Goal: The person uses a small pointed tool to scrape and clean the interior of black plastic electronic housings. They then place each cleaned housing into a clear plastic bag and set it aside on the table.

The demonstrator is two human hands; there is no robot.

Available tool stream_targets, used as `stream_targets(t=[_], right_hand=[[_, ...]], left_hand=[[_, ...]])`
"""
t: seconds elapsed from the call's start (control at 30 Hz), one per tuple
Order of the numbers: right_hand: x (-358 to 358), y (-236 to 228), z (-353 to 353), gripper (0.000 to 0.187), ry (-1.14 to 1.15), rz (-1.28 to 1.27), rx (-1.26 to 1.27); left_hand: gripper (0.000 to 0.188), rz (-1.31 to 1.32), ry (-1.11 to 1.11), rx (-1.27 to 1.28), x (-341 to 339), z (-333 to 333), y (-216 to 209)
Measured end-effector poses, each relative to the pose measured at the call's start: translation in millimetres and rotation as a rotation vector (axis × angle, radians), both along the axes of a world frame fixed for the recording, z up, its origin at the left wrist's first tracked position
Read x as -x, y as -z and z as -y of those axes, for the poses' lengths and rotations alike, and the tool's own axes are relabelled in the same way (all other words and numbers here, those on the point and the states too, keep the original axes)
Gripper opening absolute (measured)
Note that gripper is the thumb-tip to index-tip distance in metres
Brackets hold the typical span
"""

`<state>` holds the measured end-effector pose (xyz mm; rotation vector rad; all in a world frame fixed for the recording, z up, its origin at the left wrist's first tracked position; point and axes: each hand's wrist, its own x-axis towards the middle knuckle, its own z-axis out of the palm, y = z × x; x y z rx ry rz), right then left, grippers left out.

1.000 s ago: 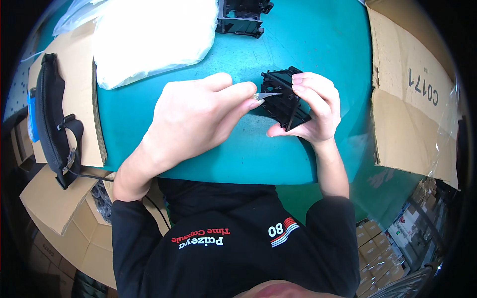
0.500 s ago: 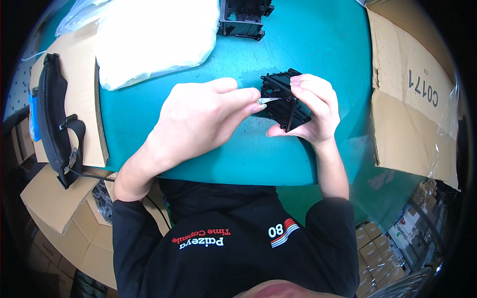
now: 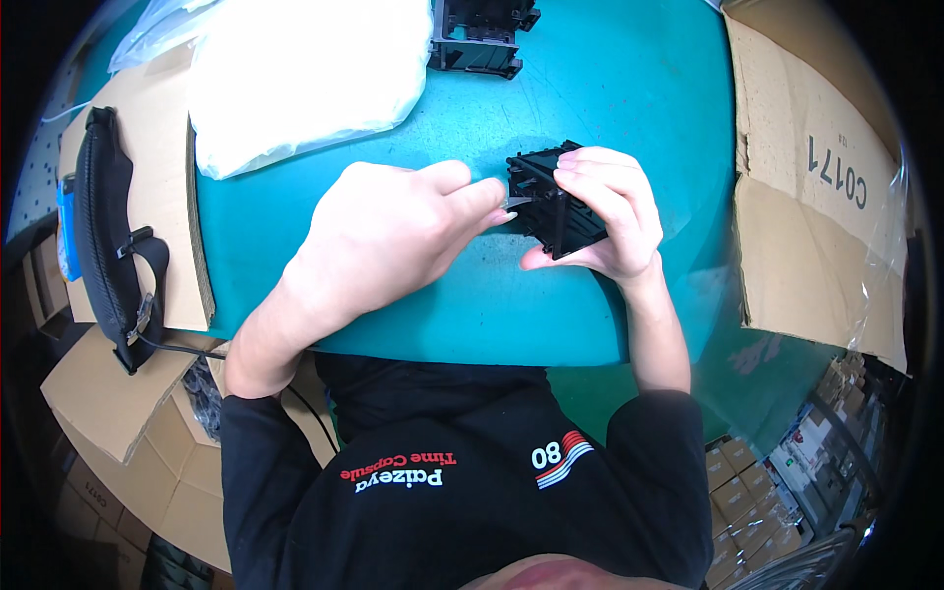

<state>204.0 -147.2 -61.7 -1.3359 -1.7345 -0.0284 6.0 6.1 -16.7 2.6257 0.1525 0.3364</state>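
Above the green table, my right hand (image 3: 619,208) is closed around a black plastic housing (image 3: 560,202) with an open frame, gripping its right side with fingers on top and the thumb below. My left hand (image 3: 398,221) pinches a small pointed metal blade (image 3: 518,202) between thumb and fingertips. The blade's tip reaches in at the housing's left side; whether it touches cannot be made out. Most of the blade's rear end is hidden in my fingers. Further back on the table stands more black plastic housing (image 3: 479,54), apart from both hands.
A full white plastic bag (image 3: 310,84) lies on the green table (image 3: 472,310) at the back left. A black strap pouch (image 3: 106,211) rests on a cardboard flap at the left. An open cardboard box (image 3: 796,187) stands at the right, another box (image 3: 162,433) at the lower left.
The housing in my right hand has shifted slightly left and turned a little. The blade, level before, now sits deeper against the housing, with less of it showing.
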Motion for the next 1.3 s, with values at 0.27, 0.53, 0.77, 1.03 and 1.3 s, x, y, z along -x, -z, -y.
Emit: stream_targets(t=[0.27, 0.53, 0.77, 1.03, 1.3], right_hand=[[-1, -2, -2, 0.068, 0.009, 0.088, 0.057], [-2, -3, 0, 0.062, 0.015, 0.196, 0.053], [-12, -12, 1, 0.072, 0.165, 0.160, -0.030], [-6, 0, 10, 0.083, 0.258, -1.352, 0.175], [2, 3, 0, 0.092, 0.092, -2.085, 0.450]], left_hand=[[0.014, 0.016, -0.068, -0.400, -2, 10, 9], [0.016, 0.023, -0.128, -0.398, -4, 15, 13], [0.019, 0.197, -0.199, -0.178, -4, 1, 15], [0.021, 0.394, -0.249, 0.184, -10, -8, 22], [0.034, 0.285, -0.155, 0.223, -12, -3, 15]])
